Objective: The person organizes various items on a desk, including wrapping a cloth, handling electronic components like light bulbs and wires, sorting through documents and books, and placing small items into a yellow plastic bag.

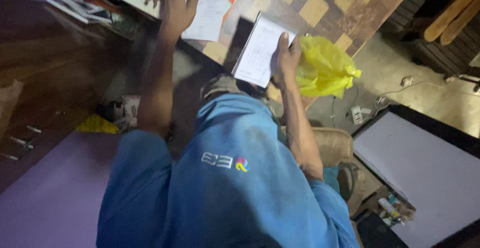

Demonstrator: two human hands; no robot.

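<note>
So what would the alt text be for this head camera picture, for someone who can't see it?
Seen from above, a person in a blue shirt holds a small white notebook in the right hand beside a yellow plastic bag. The left hand rests on loose white paper on a checkered wooden surface.

Looking down over a blue shirt (235, 178), the right hand (286, 58) grips an open white notebook (260, 53) beside a crumpled yellow plastic bag (325, 68). The left hand (175, 3) rests flat on a white paper sheet (210, 10) lying on the checkered bench (325, 3). A white board (420, 163) leans lower right.
</note>
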